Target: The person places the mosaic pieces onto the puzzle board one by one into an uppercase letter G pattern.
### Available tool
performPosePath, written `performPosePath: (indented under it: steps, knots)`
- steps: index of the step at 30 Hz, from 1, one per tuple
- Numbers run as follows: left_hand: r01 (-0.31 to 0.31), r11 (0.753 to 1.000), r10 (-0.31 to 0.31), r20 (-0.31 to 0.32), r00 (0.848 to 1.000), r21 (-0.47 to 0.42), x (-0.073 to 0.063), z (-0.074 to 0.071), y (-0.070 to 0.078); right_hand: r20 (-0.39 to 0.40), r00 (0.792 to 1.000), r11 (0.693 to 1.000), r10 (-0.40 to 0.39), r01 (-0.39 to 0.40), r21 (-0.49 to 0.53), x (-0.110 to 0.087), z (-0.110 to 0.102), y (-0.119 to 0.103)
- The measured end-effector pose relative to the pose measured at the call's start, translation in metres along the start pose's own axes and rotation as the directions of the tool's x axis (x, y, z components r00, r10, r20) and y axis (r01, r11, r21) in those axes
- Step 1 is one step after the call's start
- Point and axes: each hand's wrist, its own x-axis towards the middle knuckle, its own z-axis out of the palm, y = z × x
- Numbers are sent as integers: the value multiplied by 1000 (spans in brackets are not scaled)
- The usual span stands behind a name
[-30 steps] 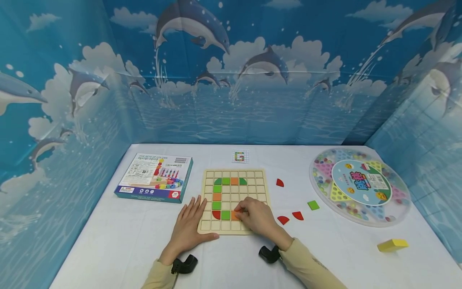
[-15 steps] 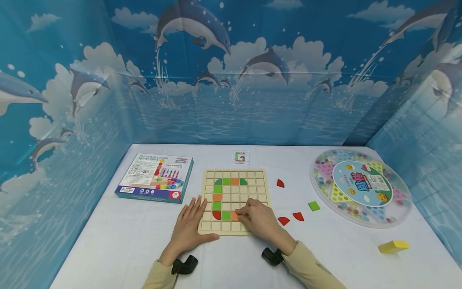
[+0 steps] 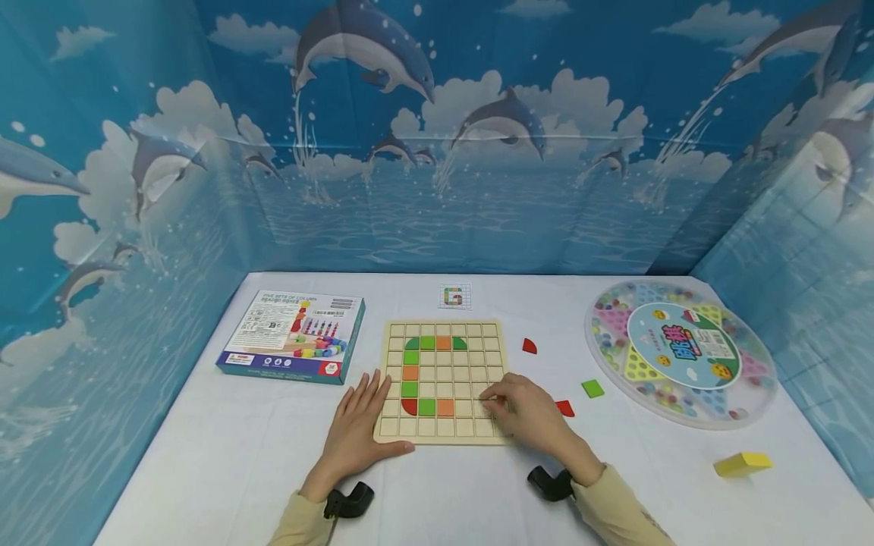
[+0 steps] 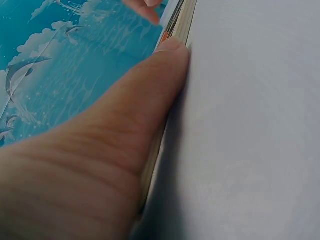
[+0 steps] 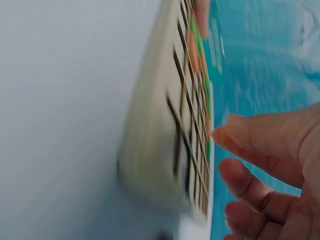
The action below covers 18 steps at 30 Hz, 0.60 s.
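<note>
A wooden grid board [image 3: 486, 327] lies on the table, with green, orange and red tiles set in a bracket-like outline. At the lower end of that outline sits an orange square tile [image 3: 445, 408]. My left hand [image 3: 358, 428] rests spread along the board's left edge, its thumb [image 4: 150, 85] against the near edge. Over the board's right side is my right hand [image 3: 526, 413], fingers loosely bent. Nothing shows between its thumb and index finger [image 5: 250, 132]. Just right of it are a red quarter-round tile [image 3: 565, 408] and a green square tile [image 3: 592, 388].
Behind the board lies a small pattern card [image 3: 455, 296]. Another red quarter-round tile [image 3: 529, 346] is right of the board. A boxed bead set [image 3: 293, 334] stands left, a round marble game [image 3: 683, 353] right, a yellow block [image 3: 743, 464] at the near right.
My right hand has let go of the orange square tile and moved right, uncovering it in its cell. It now covers one red quarter-round tile. My left hand stays put.
</note>
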Motion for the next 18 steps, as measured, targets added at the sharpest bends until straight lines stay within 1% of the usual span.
performPosePath:
  steps: [3, 6, 8, 12, 16, 18]
  knots:
    - [2, 1000, -2, 5, 1000, 1, 1, 0, 0, -26, 999, 999, 39, -40, -30, -6, -14, 13]
    - [9, 1000, -9, 11, 1000, 4, 0, 0, 0, -15, 997, 995, 75, -76, -57, -12, -26, 25]
    - [12, 1000, -12, 14, 1000, 2, 0, -1, 0, 11, 995, 993, 96, -95, -68, -15, -33, 31]
    - [9, 1000, -9, 11, 1000, 0, 0, -2, 0, 97, 986, 989, 138, -131, -71, -20, -42, 41]
    - [0, 1000, 0, 6, 1000, 3, 0, -1, 1, 176, 971, 986, 164, -155, -64, -25, -45, 46]
    - [-2, 1000, 2, 6, 1000, 3, 0, -1, 1, 189, 968, 986, 166, -158, -59, -28, -44, 47]
